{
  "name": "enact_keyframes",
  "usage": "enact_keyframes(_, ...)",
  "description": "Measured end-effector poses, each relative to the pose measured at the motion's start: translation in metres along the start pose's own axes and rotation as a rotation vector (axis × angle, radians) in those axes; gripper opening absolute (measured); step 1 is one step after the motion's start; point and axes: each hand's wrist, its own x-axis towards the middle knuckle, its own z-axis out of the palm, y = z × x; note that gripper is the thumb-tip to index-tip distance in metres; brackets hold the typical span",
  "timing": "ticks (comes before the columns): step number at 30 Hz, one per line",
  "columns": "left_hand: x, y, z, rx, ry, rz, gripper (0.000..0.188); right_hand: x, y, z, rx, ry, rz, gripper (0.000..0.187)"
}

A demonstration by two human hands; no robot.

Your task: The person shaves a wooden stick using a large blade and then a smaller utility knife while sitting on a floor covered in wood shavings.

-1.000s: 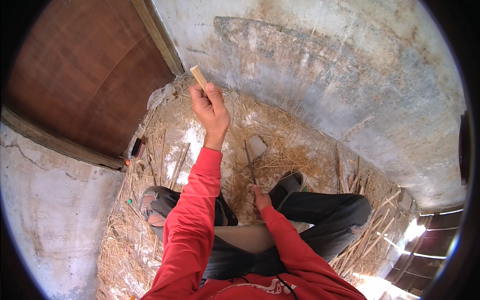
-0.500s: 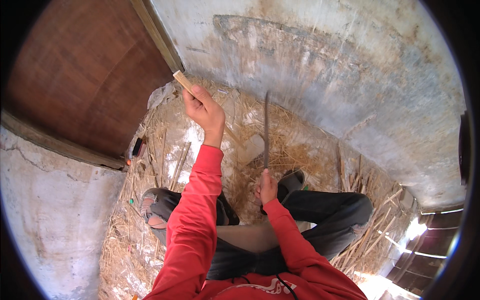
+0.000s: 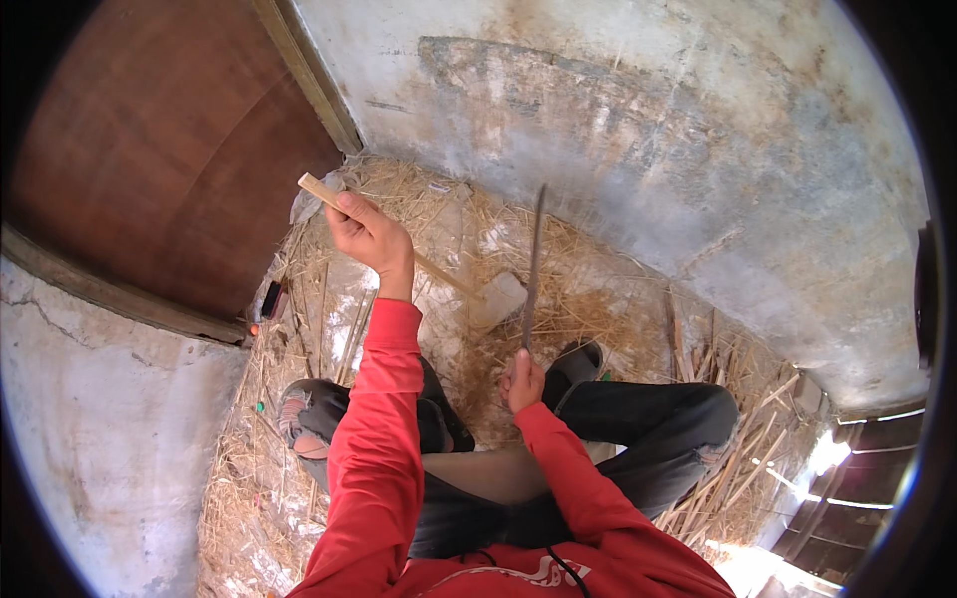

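Observation:
My left hand [image 3: 373, 242] is closed around a pale wooden stick [image 3: 446, 274], its upper end jutting out past the thumb. The stick slants down to the right, and its lower end reaches a pale block [image 3: 501, 298] on the ground; whether they touch I cannot tell. In my right hand [image 3: 521, 382] is a long, thin, dark-bladed knife [image 3: 535, 261], pointing away from me with its narrow edge-on profile showing. My fingers hide its handle. The blade stands apart from the stick, to its right.
Straw and shavings [image 3: 573, 304] litter the ground between my bent legs. More wooden sticks [image 3: 733, 468] lie in a heap to the right. A stained wall [image 3: 638, 130] rises ahead, with a brown door panel [image 3: 169, 159] at the left. A small dark object [image 3: 272, 299] lies near the door.
My left hand has moved left and slightly nearer, lowering the stick's upper end to the left. My right hand has drawn slightly back and left, and the blade now leans a little more rightward.

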Motion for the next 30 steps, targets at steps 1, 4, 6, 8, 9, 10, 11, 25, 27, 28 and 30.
enact_keyframes(1,0.000,0.002,0.002,0.011,-0.001,0.010,0.037,0.002,0.021,-0.007,-0.027,0.014,-0.142,0.064)
enact_keyframes(4,-0.009,0.004,0.010,0.035,-0.009,-0.006,0.037,0.011,0.064,-0.037,-0.517,-0.049,0.409,0.065)
enact_keyframes(6,-0.006,0.005,0.000,0.072,-0.019,0.027,0.037,-0.005,0.043,-0.019,-0.377,0.011,0.526,0.060)
enact_keyframes(8,-0.003,0.003,0.004,0.049,-0.010,0.050,0.036,-0.003,0.017,-0.005,-0.272,0.029,0.433,0.058)
enact_keyframes(9,-0.001,-0.001,0.004,0.034,-0.003,0.050,0.036,-0.004,0.016,0.001,-0.238,0.011,0.311,0.058)
enact_keyframes(10,-0.001,-0.005,0.001,0.020,0.004,0.051,0.036,-0.009,0.015,0.004,-0.203,-0.008,0.188,0.058)
enact_keyframes(11,-0.001,-0.005,0.003,0.019,0.005,0.034,0.037,-0.009,0.008,0.008,-0.116,-0.031,0.093,0.058)
enact_keyframes(25,0.005,0.001,-0.007,0.063,0.029,0.014,0.038,-0.017,-0.021,0.020,0.077,0.016,0.131,0.062)
enact_keyframes(27,-0.001,-0.004,0.004,0.077,0.014,0.030,0.036,-0.011,0.019,0.003,-0.031,0.026,-0.092,0.064)
enact_keyframes(28,-0.001,-0.005,0.005,0.089,0.010,0.044,0.035,-0.011,0.038,-0.003,-0.086,0.023,-0.201,0.065)
enact_keyframes(30,-0.002,0.001,0.004,0.068,0.018,0.011,0.035,-0.021,0.040,-0.008,-0.092,0.047,0.396,0.065)
